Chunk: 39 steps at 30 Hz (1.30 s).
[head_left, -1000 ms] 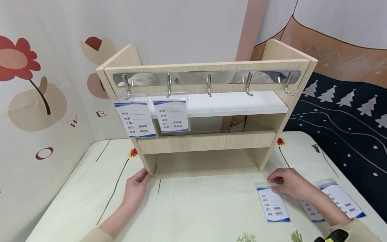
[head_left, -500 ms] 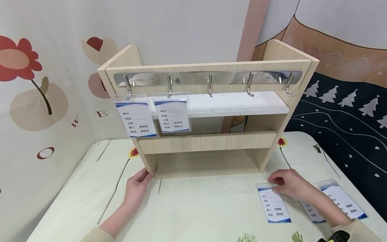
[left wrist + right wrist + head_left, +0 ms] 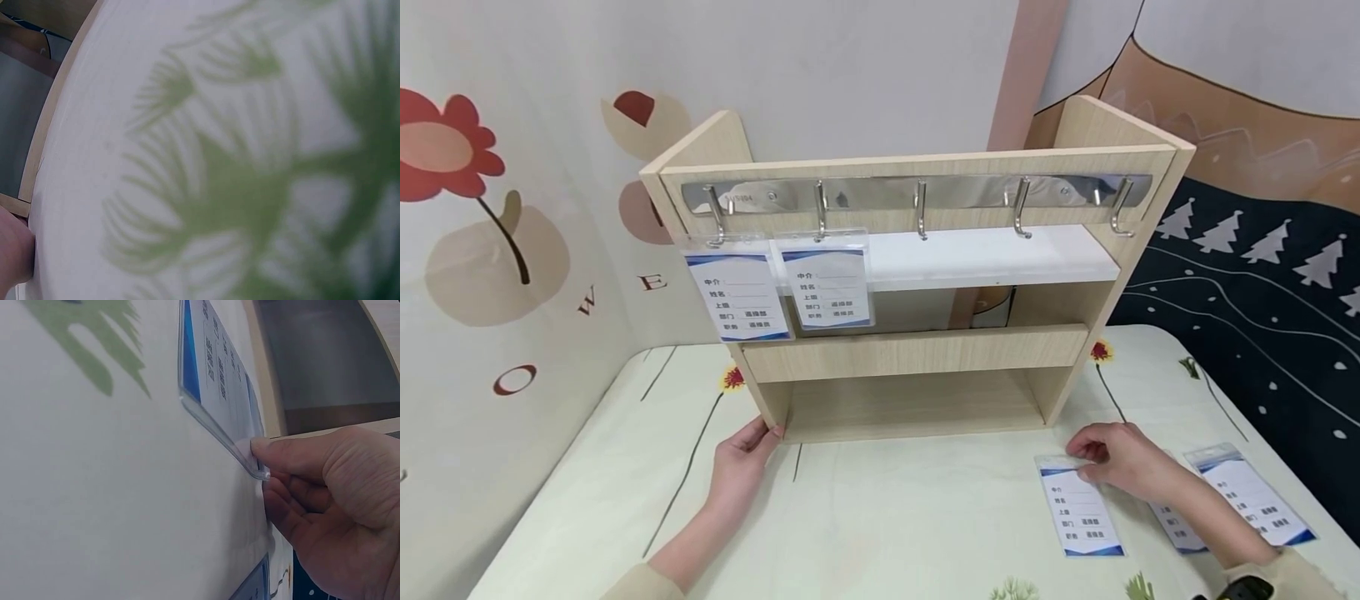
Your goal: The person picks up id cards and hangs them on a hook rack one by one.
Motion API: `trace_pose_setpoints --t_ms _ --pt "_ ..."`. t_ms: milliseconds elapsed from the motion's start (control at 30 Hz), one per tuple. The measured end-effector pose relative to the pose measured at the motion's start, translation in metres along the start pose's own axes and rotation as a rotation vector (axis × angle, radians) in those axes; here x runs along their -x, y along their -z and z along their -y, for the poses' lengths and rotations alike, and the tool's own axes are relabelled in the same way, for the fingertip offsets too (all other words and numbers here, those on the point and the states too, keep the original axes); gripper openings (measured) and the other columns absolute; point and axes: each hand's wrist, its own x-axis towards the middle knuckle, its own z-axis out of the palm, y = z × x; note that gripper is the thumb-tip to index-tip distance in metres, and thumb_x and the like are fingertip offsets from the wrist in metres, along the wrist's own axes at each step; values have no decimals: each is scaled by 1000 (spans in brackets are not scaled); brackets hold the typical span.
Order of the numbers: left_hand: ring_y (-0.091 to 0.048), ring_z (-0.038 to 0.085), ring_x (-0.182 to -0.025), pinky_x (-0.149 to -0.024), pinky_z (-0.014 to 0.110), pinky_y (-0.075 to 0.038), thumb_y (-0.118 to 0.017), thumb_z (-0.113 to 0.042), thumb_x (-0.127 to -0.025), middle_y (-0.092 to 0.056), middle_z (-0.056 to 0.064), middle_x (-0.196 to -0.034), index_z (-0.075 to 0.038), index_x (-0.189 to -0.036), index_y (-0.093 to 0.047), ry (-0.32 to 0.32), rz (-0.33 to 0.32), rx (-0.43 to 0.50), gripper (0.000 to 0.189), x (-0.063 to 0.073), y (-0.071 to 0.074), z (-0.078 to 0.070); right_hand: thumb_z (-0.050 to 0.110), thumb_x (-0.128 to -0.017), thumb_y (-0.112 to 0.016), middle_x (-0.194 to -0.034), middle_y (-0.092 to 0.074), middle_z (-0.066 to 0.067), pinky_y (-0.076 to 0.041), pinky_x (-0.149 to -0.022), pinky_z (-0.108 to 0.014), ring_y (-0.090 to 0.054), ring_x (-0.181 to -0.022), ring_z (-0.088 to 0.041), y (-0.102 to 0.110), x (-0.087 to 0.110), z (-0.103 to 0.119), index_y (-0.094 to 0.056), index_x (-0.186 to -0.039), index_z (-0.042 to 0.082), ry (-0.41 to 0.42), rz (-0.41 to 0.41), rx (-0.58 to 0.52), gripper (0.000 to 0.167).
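Note:
A light wooden shelf unit (image 3: pixel 917 352) stands on the cloth-covered surface, with a metal hook rail (image 3: pixel 880 193) across its upper front. At its lower left corner my left hand (image 3: pixel 741 462) grips the side panel, thumb at the front edge. Two clear-sleeved badges hang from the leftmost hooks: one badge (image 3: pixel 741 296) at the far left, another badge (image 3: pixel 827 287) beside it. My right hand (image 3: pixel 1123 458) pinches the top right corner of a third badge (image 3: pixel 1081 512) lying on the cloth. Thumb above and fingers at its edge show in the right wrist view.
Further right lie another badge (image 3: pixel 1255 496) and a badge (image 3: pixel 1176 525) partly hidden under my right forearm. A white board (image 3: pixel 985 254) spans the unit behind the hooks. Patterned curtains (image 3: pixel 1247 275) hang behind and to the right; the pale cloth (image 3: pixel 880 517) bears printed plants.

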Motion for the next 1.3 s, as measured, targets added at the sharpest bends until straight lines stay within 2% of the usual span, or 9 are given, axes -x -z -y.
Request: trace_pose_setpoints --t_ms 167,433,567,767,1033,1300 --pt "-58 12 -121 -88 9 -50 -61 -10 -104 -55 20 -143 5 -145 -52 -3 -5 3 44 0 0 0 0 -81 -82 -87 -62 4 -48 -66 -25 -52 -79 -12 0 0 0 -73 -102 6 16 20 -5 24" --pt "-59 9 -119 -88 9 -50 -61 -10 -104 -55 21 -142 5 -145 -52 -11 -5 6 44 1 -1 0 -5 -86 -74 -81 -57 7 -45 -63 -24 -48 -75 -5 -3 4 1 -71 -96 8 100 28 19 17" --pt "-59 7 -118 -89 9 -50 -61 -10 -104 -56 20 -142 5 -145 -52 -15 -7 10 44 1 -1 0 -4 -88 -73 -80 -55 7 -43 -61 -24 -47 -74 -6 -4 6 2 -69 -96 10 94 30 6 17" --pt "-60 3 -115 -89 9 -50 -61 -9 -104 -55 21 -142 5 -145 -52 -10 -6 15 44 1 0 0 -4 -89 -72 -85 -59 5 -46 -64 -24 -49 -77 -6 -4 9 -1 -70 -98 8 106 24 -57 16" --pt "-59 12 -121 -89 9 -50 -61 -9 -104 -55 20 -143 5 -145 -52 -10 -4 17 44 1 0 -1 1 -90 -74 -86 -60 4 -48 -65 -24 -50 -78 -7 -2 8 1 -72 -101 8 75 52 -88 14" --pt "-59 13 -121 -88 9 -50 -61 -9 -104 -56 21 -142 5 -145 -53 -7 -4 7 44 2 -1 -2 -1 -91 -73 -86 -60 3 -46 -64 -24 -50 -78 -8 3 8 4 -72 -103 7 70 75 -109 15"
